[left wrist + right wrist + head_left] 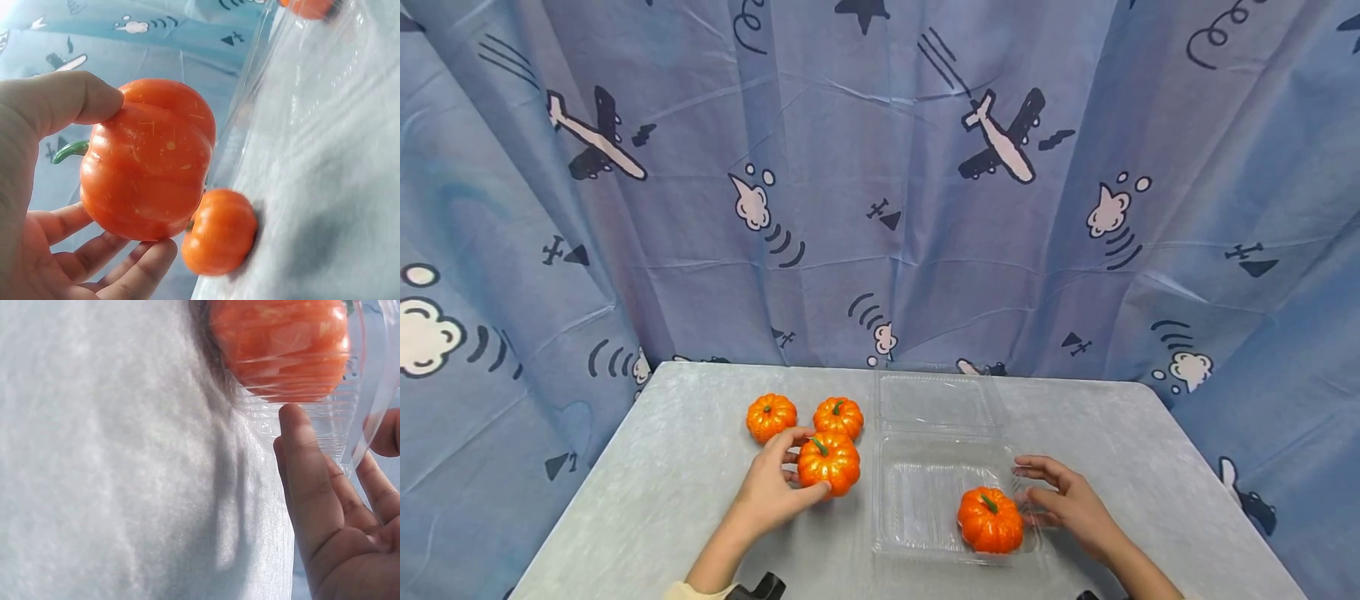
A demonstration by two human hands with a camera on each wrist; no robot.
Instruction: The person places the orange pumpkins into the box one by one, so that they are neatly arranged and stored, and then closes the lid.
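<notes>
My left hand (778,483) holds a small orange toy pumpkin (829,465) with a green stem, thumb on one side and fingers on the other. In the left wrist view this pumpkin (150,162) is raised above the table. Two more pumpkins lie just beyond it, one at the left (771,417) and one at the right (838,417). A clear plastic clamshell box (917,500) lies with its lid folded back, and one pumpkin (990,520) sits in its near right corner. Beside the box's right wall is my right hand (1067,500), its fingers extended at the plastic.
The box's clear lid (936,402) lies flat toward the table's back edge. The pale table (647,508) ends at a blue curtain (850,208) printed with planes and clouds, which hangs behind and at both sides.
</notes>
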